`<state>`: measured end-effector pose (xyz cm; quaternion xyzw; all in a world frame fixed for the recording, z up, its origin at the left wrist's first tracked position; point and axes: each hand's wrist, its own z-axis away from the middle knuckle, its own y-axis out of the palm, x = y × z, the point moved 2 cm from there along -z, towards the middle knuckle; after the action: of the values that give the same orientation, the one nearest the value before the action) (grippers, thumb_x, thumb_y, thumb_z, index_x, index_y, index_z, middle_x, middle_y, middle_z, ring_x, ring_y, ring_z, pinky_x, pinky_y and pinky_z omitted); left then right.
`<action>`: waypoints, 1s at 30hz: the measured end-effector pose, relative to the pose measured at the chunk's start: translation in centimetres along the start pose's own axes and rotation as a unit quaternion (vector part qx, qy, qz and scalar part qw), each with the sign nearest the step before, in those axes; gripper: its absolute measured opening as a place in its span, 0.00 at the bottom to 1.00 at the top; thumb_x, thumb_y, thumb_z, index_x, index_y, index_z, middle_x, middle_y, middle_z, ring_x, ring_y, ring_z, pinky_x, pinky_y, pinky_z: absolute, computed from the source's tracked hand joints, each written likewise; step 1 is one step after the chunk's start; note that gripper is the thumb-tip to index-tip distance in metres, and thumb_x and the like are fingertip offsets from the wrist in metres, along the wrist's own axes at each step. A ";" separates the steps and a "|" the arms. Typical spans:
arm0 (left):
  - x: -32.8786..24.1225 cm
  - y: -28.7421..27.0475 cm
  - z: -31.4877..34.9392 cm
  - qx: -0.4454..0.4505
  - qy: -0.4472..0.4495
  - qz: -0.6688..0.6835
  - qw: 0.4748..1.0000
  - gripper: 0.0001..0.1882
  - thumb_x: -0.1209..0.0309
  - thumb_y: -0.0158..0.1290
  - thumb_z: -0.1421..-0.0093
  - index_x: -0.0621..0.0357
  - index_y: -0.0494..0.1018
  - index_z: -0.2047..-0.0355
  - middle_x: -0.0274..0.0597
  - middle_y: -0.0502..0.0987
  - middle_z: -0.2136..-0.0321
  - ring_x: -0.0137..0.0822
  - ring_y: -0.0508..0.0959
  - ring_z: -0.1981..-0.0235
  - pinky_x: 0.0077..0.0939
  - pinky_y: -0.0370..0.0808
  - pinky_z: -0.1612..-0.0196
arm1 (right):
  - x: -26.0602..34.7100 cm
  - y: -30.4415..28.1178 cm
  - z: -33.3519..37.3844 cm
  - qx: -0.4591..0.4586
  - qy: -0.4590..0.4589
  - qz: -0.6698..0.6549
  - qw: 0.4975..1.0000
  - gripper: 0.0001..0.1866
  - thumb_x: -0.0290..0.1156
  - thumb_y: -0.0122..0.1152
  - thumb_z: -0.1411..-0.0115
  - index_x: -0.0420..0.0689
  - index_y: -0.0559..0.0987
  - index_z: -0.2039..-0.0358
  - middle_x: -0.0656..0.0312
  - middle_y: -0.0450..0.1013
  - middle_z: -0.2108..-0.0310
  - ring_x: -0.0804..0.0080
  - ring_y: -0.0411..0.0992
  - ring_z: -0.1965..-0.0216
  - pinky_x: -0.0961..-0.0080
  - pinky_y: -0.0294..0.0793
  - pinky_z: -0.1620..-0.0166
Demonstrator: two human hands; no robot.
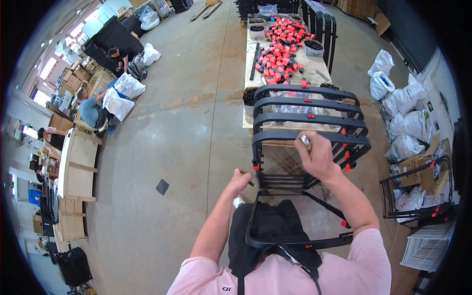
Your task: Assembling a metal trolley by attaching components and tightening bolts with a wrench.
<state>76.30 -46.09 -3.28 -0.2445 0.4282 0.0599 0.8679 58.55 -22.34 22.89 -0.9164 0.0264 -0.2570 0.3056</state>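
Observation:
Several black tubular metal frames (280,118) stand side by side in front of me, with red clips (311,116) on their bars. One more black frame (295,244) lies nearest my body, across my lap. My right hand (318,156) is closed around a short silver metal object (306,141) above the closest upright bar; its kind is hard to make out. Left of the frames, my left hand (239,181) is closed in a pinch. A small black piece (251,184) shows beside its fingertips, and whether the fingers hold it is unclear.
Beyond the frames, a wooden table (251,118) bears a heap of red and black plastic parts (282,59) and tubs (312,48) of small black pieces. White sacks (405,118) and another frame (418,172) are at right. Co-workers (91,110) sit at far left near wooden crates (78,162).

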 end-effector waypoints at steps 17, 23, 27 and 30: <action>-4.1 -3.1 0.0 -0.017 -0.095 0.302 0.948 0.14 0.59 0.47 0.22 0.57 0.62 0.57 0.33 0.70 0.74 0.23 0.66 0.83 0.21 0.60 0.84 | -1.5 18.6 15.2 0.281 0.615 -0.294 0.675 0.20 0.44 0.53 0.24 0.42 0.75 0.43 0.58 0.82 0.66 0.70 0.82 0.68 0.70 0.79 0.65; -5.7 -3.1 -0.7 -0.007 -0.096 0.285 0.954 0.14 0.59 0.48 0.22 0.56 0.61 0.56 0.31 0.68 0.75 0.21 0.63 0.83 0.19 0.57 0.85 | -0.7 19.4 14.9 0.237 0.614 -0.332 0.676 0.17 0.40 0.53 0.24 0.40 0.74 0.44 0.57 0.81 0.64 0.72 0.80 0.70 0.71 0.80 0.65; -6.1 -3.1 -0.6 0.001 -0.106 0.262 0.959 0.14 0.59 0.48 0.22 0.57 0.61 0.55 0.31 0.67 0.75 0.20 0.63 0.83 0.19 0.56 0.85 | -0.7 19.2 15.0 0.226 0.621 -0.333 0.673 0.16 0.38 0.54 0.24 0.40 0.74 0.45 0.59 0.79 0.65 0.72 0.79 0.70 0.71 0.80 0.65; -6.2 -2.8 -0.5 0.010 -0.106 0.247 0.963 0.14 0.59 0.48 0.22 0.57 0.62 0.55 0.31 0.67 0.75 0.20 0.62 0.83 0.19 0.56 0.85 | -0.8 19.3 14.8 0.225 0.613 -0.338 0.677 0.16 0.38 0.54 0.24 0.40 0.75 0.46 0.59 0.79 0.65 0.73 0.79 0.69 0.72 0.80 0.64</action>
<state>72.92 -48.10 2.25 -0.1143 0.3815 0.2938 0.8690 67.19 -29.72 1.35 -0.4032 -0.1621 -0.8454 0.3106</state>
